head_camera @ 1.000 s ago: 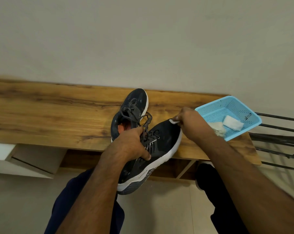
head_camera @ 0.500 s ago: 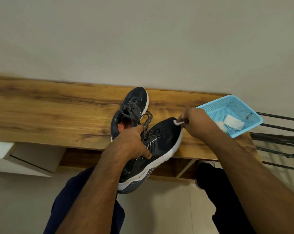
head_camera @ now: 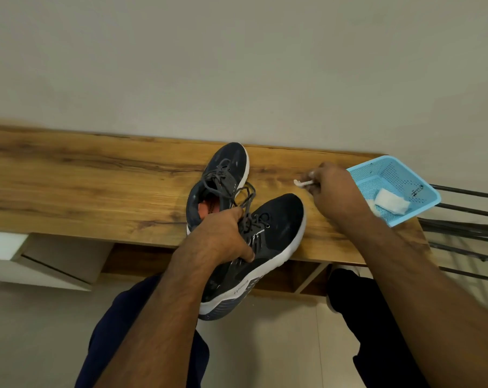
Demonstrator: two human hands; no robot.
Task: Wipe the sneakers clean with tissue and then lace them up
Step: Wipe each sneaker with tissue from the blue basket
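Two dark navy sneakers with white soles are in view. One sneaker (head_camera: 223, 175) lies on the wooden shelf (head_camera: 83, 186), its grey laces loose. My left hand (head_camera: 223, 236) grips the second sneaker (head_camera: 271, 236) over its laces and tongue, with its heel hanging past the shelf's front edge. My right hand (head_camera: 332, 191) is lifted off the sneaker's toe, above the shelf to its right, and pinches a small white tissue (head_camera: 303, 182). More folded white tissue (head_camera: 391, 204) lies in the blue basket (head_camera: 399, 172).
The blue plastic basket stands at the shelf's right end, partly over the edge. Black metal bars (head_camera: 467, 225) run to the right of it. A white drawer unit (head_camera: 27, 256) sits below the shelf at left. My legs and the pale floor are underneath.
My right hand has pulled the tissue away from the sneaker's toe, up and to the right toward the basket. My left hand keeps its grip on the sneaker.
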